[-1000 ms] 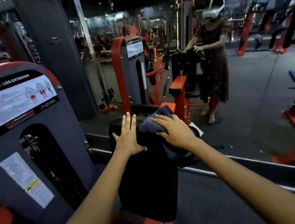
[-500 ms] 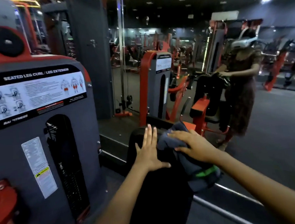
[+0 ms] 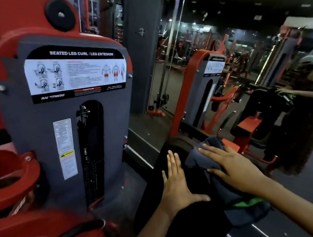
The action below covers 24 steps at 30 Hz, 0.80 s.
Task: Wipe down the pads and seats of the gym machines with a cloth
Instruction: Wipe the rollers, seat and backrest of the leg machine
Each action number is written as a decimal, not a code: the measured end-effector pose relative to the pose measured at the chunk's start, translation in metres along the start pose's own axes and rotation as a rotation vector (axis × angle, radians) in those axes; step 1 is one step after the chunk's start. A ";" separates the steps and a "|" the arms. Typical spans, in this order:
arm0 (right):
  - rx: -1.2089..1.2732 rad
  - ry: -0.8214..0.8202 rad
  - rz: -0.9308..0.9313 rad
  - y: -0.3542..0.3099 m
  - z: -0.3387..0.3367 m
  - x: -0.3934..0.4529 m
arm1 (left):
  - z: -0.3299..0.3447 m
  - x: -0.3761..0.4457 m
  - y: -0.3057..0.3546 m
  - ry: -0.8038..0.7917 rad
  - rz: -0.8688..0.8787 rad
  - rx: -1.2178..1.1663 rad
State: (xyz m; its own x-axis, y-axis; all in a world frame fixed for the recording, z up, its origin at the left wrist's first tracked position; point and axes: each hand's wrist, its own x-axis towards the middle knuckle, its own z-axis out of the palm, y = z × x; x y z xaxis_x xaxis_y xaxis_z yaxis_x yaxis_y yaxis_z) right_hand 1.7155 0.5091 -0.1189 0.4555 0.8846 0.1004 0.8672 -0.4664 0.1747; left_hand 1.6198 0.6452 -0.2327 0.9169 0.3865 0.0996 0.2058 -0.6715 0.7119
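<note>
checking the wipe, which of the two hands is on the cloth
The right hand, flat on the grey cloth; the left hand rests bare on the black pad.

a black upright pad fills the lower centre of the frame. a dark grey cloth drapes over its top right edge. the left hand lies flat on the pad; the right hand presses the cloth.
</note>
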 end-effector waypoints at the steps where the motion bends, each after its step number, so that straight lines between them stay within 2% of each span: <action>1: -0.103 0.059 0.000 -0.007 0.004 0.001 | 0.001 0.002 -0.001 -0.002 -0.007 -0.019; 6: -0.268 0.250 0.008 -0.035 0.018 0.039 | 0.013 0.001 -0.006 0.015 -0.048 -0.084; 10: -0.325 0.235 0.026 -0.046 0.019 0.054 | 0.011 0.001 -0.014 0.016 -0.031 -0.108; 14: -0.384 0.309 0.068 -0.050 0.026 0.041 | 0.012 -0.003 -0.041 -0.023 -0.154 -0.142; 17: -0.398 0.321 0.102 -0.062 0.028 0.059 | 0.014 -0.007 -0.064 -0.080 -0.114 -0.123; 21: -0.504 0.247 0.014 -0.082 0.038 0.094 | 0.018 -0.008 -0.082 -0.095 -0.140 -0.199; 24: -0.557 0.258 -0.013 -0.088 0.047 0.100 | 0.027 -0.012 -0.101 -0.116 -0.183 -0.252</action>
State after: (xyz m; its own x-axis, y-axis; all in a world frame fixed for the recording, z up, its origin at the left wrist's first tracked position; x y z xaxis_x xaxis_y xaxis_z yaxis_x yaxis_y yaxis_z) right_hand 1.6941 0.6390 -0.1706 0.3213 0.8924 0.3168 0.6054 -0.4509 0.6559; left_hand 1.5974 0.6917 -0.3244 0.9081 0.4026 -0.1154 0.2932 -0.4143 0.8616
